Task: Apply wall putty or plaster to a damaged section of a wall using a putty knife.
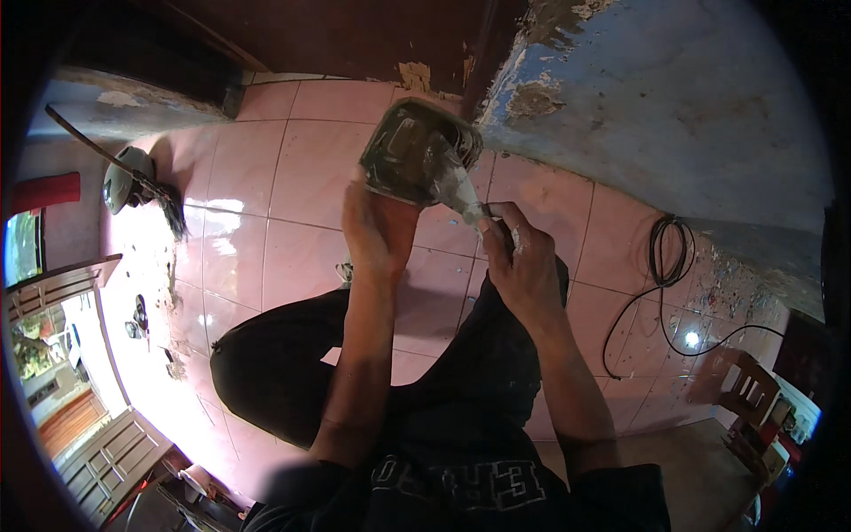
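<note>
My left hand [372, 226] holds a square dark green plastic tub [377, 146] up in front of me, its fingers partly hidden under the near edge. Whitish, muddy residue smears the tub's inside and rim. A putty knife [463, 195] is gripped by its handle in my right hand [525, 255]. Its pale, coated blade reaches over the tub's right side and into the opening. Whitish specks mark the fingers of that hand. Most of the handle is hidden in my grip.
A blue wall [638, 97] with peeling paint rises at the right, beside a brown door [355, 40]. Coiled black cable [667, 253] lies on the pink tiled floor [319, 160]. At left are a broom [168, 208] and a helmet [128, 177]; a wooden chair [752, 390] stands right.
</note>
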The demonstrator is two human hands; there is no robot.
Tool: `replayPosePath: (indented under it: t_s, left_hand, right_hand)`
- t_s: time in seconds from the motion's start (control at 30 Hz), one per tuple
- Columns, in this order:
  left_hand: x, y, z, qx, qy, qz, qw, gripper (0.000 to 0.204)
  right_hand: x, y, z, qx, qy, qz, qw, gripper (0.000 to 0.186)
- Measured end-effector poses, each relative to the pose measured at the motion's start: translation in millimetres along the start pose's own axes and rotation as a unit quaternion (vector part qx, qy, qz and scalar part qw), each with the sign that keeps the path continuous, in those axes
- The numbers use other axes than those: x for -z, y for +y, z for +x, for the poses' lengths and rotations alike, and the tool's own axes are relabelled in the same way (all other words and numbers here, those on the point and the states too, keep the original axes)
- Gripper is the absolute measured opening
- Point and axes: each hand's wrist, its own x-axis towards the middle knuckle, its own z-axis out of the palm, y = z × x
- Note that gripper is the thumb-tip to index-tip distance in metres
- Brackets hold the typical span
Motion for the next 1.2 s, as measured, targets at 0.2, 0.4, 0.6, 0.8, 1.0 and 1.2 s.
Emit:
replayPosePath:
  t_s: [0.2,0.4,0.6,0.8,1.0,1.2]
  left_hand:
    - [4,-4,2,0.069,0.078,-0.105,0.989,0.064]
    - [-2,-10,0,0.010,0.059,-0.082,0.995,0.058]
    - [8,-25,0,-0.005,0.079,-0.042,0.996,0.055]
    - [9,-30,1,0.011,0.098,-0.015,0.995,0.055]
    - [14,-32,7,0.029,0.107,-0.075,0.991,0.060]
    - [10,-9,7,0.067,0.097,-0.068,0.991,0.066]
  right_hand:
    - [11,-2,2,0.065,-0.032,-0.108,0.991,0.016]
    - [-2,-1,-2,0.007,-0.040,-0.023,0.999,0.013]
    - [-20,-2,-7,-0.087,-0.084,0.106,0.987,0.013]
    - [-25,-7,-7,-0.247,-0.137,0.316,0.906,0.031]
    - [-8,15,-16,-0.268,-0.125,0.420,0.858,0.036]
    - [48,23,-7,-0.135,-0.078,0.248,0.956,0.031]
